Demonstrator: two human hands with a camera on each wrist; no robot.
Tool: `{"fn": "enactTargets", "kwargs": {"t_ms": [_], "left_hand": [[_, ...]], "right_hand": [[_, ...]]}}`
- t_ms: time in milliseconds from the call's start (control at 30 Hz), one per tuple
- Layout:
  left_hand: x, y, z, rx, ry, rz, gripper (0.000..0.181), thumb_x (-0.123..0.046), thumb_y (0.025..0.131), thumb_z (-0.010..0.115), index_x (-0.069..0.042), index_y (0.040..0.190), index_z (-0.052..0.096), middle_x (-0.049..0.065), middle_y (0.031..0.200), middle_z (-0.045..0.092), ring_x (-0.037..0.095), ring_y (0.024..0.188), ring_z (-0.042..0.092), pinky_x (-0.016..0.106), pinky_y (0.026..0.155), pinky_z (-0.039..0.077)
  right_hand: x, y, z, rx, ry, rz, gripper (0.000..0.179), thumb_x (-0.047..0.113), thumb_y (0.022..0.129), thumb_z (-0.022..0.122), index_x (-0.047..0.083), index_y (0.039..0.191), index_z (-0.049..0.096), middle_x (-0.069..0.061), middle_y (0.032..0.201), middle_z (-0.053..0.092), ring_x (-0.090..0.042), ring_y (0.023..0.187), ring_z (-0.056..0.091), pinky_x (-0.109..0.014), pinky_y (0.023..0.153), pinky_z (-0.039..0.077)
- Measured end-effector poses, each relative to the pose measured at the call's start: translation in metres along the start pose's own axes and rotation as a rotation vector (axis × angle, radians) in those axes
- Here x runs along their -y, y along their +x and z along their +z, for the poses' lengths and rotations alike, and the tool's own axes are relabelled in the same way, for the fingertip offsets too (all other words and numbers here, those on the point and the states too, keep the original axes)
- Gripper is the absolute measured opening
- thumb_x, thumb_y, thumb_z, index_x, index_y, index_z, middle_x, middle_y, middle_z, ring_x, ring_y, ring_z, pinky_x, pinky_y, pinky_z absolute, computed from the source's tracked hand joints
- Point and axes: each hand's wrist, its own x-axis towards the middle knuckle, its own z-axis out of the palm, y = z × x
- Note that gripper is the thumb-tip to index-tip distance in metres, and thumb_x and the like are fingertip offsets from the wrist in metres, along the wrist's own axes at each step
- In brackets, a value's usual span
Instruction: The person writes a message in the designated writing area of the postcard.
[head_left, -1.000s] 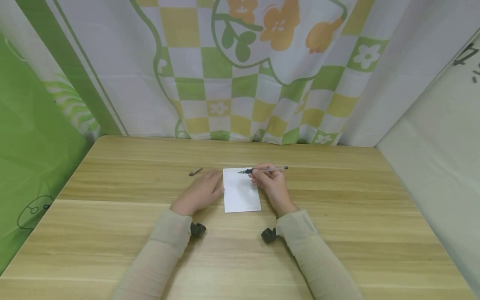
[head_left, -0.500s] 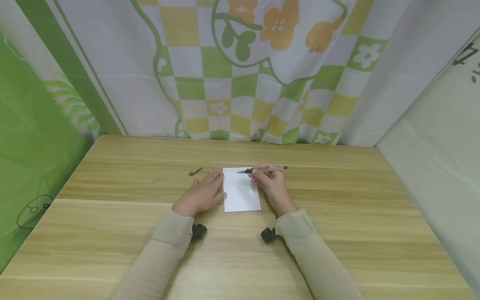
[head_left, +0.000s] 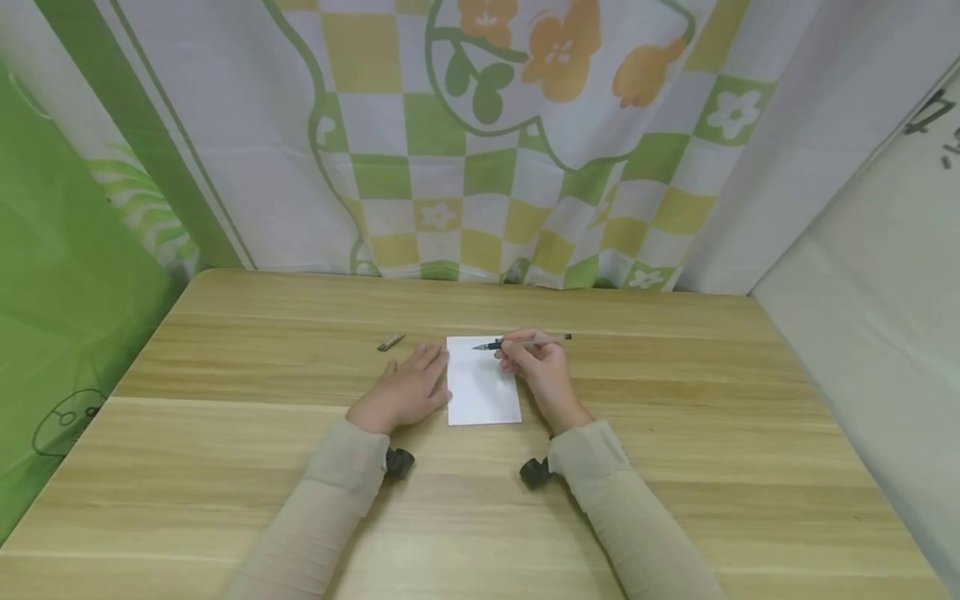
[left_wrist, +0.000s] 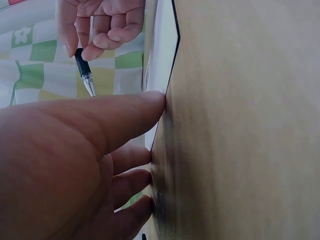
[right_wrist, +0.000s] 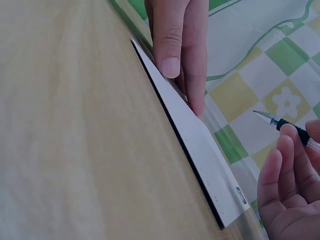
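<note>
smooth wood-grain tbl (head_left: 660, 379), matt ppr pad (head_left: 480, 390), plastic pen (left_wrist: 82, 65) w/ shiny metal tip (right_wrist: 265, 116), cloth curtain (head_left: 487, 177)

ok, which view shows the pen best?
Head: it shows the pen from tip to tail, only its middle covered by the right hand. Left wrist shows just tip and grip; right wrist has those too, but the frame edge cuts the barrel.

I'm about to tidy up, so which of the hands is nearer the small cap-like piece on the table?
Left. The left hand is close beside the cap-like piece; the right hand, holding the pen, is at the right edge of the paper.
</note>
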Motion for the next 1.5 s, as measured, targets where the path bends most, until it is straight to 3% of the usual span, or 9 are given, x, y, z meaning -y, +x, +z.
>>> {"fn": "enactTargets", "kwargs": {"t_ms": [167,467,833,1100,1500], "left_hand": [[0.000,0.001,0.002,0.007,0.008,-0.005,0.068,-0.032,0.107,0.050,0.000,0.160,0.022,0.019,0.168,0.010,0.038,0.155,0.006,0.070,0.118,0.006],[-0.001,-0.001,0.003,0.035,0.000,-0.021,0.068,-0.032,0.108,0.047,0.000,0.160,0.019,0.019,0.168,0.007,0.037,0.155,0.004,0.069,0.118,0.005],[0.001,0.000,0.005,0.043,0.005,-0.031,0.069,-0.035,0.107,0.047,-0.003,0.161,0.019,0.015,0.169,0.005,0.035,0.155,0.003,0.066,0.119,0.003],[0.002,0.002,0.005,0.047,0.008,-0.035,0.069,-0.036,0.107,0.047,-0.003,0.161,0.019,0.015,0.169,0.006,0.036,0.155,0.003,0.067,0.119,0.004],[0.003,0.001,0.002,0.045,-0.001,-0.019,0.070,-0.036,0.107,0.047,-0.003,0.161,0.018,0.016,0.169,0.004,0.037,0.155,0.002,0.069,0.118,0.004]], "right_hand": [[0.000,-0.001,0.001,-0.005,-0.030,-0.008,0.027,0.006,0.098,0.063,-0.016,0.113,0.057,-0.009,0.093,0.067,-0.018,0.079,0.065,-0.024,0.074,0.057],[-0.005,0.003,0.011,-0.039,-0.075,0.010,0.013,0.004,0.098,0.063,-0.006,0.105,0.063,-0.007,0.084,0.072,-0.015,0.074,0.066,-0.022,0.070,0.057],[-0.013,0.017,0.023,-0.108,-0.115,-0.015,0.012,0.004,0.097,0.064,-0.006,0.104,0.065,-0.009,0.083,0.072,-0.015,0.070,0.065,-0.022,0.067,0.057],[-0.016,0.024,0.027,-0.122,-0.135,-0.024,0.012,0.004,0.097,0.064,-0.006,0.104,0.065,-0.018,0.086,0.072,-0.018,0.070,0.066,-0.023,0.066,0.057],[-0.020,0.032,0.037,-0.123,-0.118,-0.025,0.010,0.005,0.096,0.064,-0.003,0.102,0.064,-0.011,0.083,0.070,-0.016,0.070,0.064,-0.022,0.064,0.056]]}}
